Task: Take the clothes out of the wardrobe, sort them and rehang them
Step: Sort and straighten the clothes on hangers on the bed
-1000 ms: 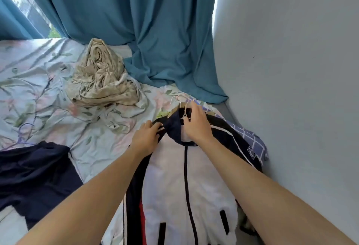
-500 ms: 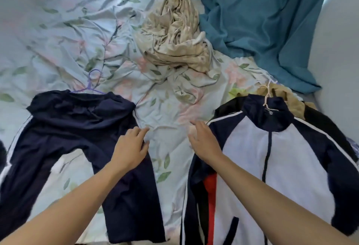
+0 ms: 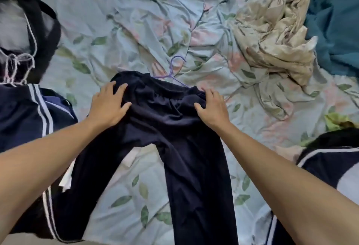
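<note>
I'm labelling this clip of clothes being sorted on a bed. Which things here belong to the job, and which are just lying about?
Part of the job:
- navy trousers, both hands on the waistband: left hand, right hand
- purple hanger at the waistband
- striped navy garment
- navy-and-white jacket

Lying about:
- floral bedsheet
- crumpled beige cloth
- teal curtain
</note>
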